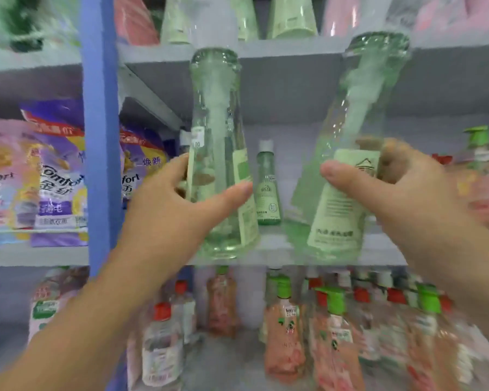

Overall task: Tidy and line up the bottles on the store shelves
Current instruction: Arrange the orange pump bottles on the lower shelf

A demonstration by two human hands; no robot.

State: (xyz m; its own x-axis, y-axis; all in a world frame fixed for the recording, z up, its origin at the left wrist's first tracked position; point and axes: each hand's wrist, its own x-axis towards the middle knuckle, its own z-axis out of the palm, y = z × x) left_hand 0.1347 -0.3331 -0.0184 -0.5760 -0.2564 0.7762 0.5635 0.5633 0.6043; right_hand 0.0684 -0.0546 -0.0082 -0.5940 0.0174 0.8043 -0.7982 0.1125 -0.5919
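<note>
Two tall clear green bottles stand at the front of the middle shelf (274, 251). My left hand (175, 204) wraps the lower body of the left bottle (219, 114), which stands nearly upright. My right hand (398, 187) grips the right bottle (359, 114) around its pale green label; this bottle leans to the right and looks blurred. Between them, further back on the shelf, stands a small green bottle with a white cap (267, 184).
A blue upright post (100, 131) divides the shelves at left, with purple and pink Comfort pouches (54, 170) beside it. Pink and clear bottles with red and green caps (331, 328) crowd the shelf below. More green and pink bottles (291, 18) sit above.
</note>
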